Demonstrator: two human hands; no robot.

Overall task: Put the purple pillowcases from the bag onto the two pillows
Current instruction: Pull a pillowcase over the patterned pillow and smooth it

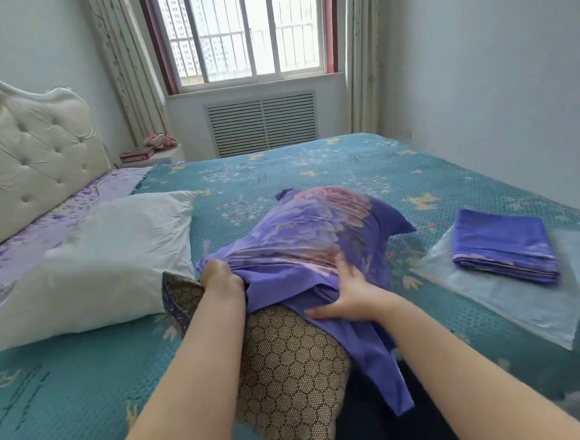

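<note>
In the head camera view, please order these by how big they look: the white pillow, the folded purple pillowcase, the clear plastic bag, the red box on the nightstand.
1. White pillow, clearly largest.
2. Clear plastic bag.
3. Folded purple pillowcase, lying on the bag and covering only part of it.
4. Red box, smallest, though it sits farthest from the camera, so its true size is unsure.

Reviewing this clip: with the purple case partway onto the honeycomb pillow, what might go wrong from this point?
1. The purple pillowcase is bunched where the left hand grips it and the right hand holds it; it may snag on the honeycomb pillow, leaving the near end bare.
2. The pillow overhangs the bed edge toward the person and could slip off.
3. The clear bag under the folded pillowcase looks slippery.
</note>
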